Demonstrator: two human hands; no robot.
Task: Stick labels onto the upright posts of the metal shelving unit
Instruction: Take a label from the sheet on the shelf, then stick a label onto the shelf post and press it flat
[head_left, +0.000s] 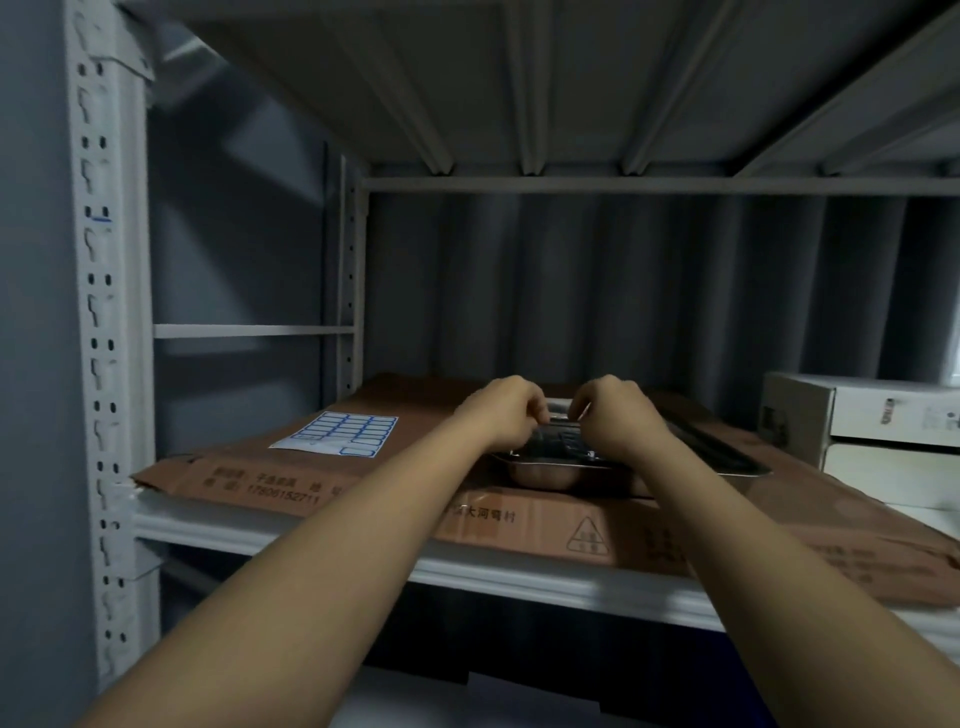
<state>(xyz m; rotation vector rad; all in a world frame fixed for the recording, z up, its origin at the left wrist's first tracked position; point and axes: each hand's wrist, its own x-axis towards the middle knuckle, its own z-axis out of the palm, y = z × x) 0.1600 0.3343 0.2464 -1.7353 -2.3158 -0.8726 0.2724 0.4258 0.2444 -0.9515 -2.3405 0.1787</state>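
Nearest, two bare forearms reach in over the shelf's front edge (291, 530), side by side and close together. A flattened cardboard sheet (363, 483) covers most of the shelf, its front edge overhanging the lip.

Further in, the left hand (506, 413) and the right hand (621, 415) meet above a metal tray (545, 470) that sits on the cardboard near the middle. Both have their fingers curled, tips almost touching, and seem to be pinching something small and pale between them. It may be a label being peeled, but it is too small to tell.

The label sheet (340, 434), white with blue-bordered stickers, lies flat on the cardboard toward the left edge, well apart from the hands. A white box (857, 415) stands at the right end of the shelf. Behind everything hangs a grey curtain.

On progress: the front left post (106, 322) shows a short blue mark high up, perhaps one label already stuck on, though I can't be sure. The rear left post (345, 291) looks bare, so most of the work seems to remain.

For room, the open bay leaves a clear path from tray to front left post; the tray rim and the shelf above are the edges to mind.
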